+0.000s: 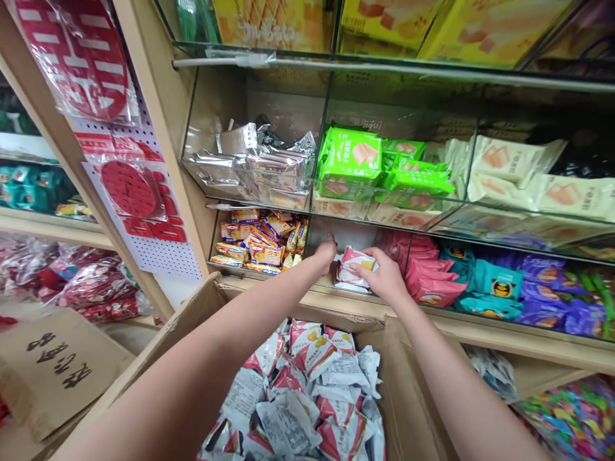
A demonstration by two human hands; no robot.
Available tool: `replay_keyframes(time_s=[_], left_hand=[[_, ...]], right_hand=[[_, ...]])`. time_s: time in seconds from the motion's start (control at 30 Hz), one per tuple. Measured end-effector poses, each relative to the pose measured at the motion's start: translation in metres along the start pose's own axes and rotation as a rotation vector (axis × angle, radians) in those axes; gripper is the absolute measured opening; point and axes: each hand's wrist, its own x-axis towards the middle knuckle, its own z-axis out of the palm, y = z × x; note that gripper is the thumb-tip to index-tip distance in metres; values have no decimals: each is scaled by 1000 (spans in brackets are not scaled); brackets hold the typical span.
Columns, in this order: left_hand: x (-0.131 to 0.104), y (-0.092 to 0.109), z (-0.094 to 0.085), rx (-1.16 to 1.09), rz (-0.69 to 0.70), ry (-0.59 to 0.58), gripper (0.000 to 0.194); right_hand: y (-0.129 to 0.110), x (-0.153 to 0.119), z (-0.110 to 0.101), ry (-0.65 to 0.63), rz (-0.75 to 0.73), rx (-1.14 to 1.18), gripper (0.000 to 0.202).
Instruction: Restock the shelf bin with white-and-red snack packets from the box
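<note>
My right hand (pixel 384 274) is closed round a pink and white snack packet (pixel 356 264) in a low shelf compartment. Its fingers press on the packet's right side, and more of the same packets lie under it. My left hand (pixel 327 251) reaches into the left part of this compartment; its fingers are mostly hidden behind the wrist, so what they hold cannot be seen. Below my forearms, an open cardboard box (pixel 401 384) is filled with several loose pink and white packets (pixel 312 358).
Glass dividers flank the compartment, with orange packets (pixel 264 246) to the left and pink packets (pixel 435 278) to the right. Above runs a glass shelf with silver and green packets (pixel 350 157). A cardboard flap with writing (pixel 57 365) lies at the left.
</note>
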Motion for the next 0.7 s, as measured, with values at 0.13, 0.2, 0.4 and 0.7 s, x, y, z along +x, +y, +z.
replay_keyframes(time_s=[0.13,0.2,0.4,0.7], left_hand=[[-21,2,-10,59,222,-76,50],[-30,1,-13,91,301,-165,41],[-44,-7,-16,216,372,-132,29],[-65,-15,-12,931,501,82,41]], right_hand=[[4,0,2,85,3,149,35],[5,0,2,78,-12,210,37],[6,-6,1,62,74,316,39],[14,-12,2,23,214,249,27]])
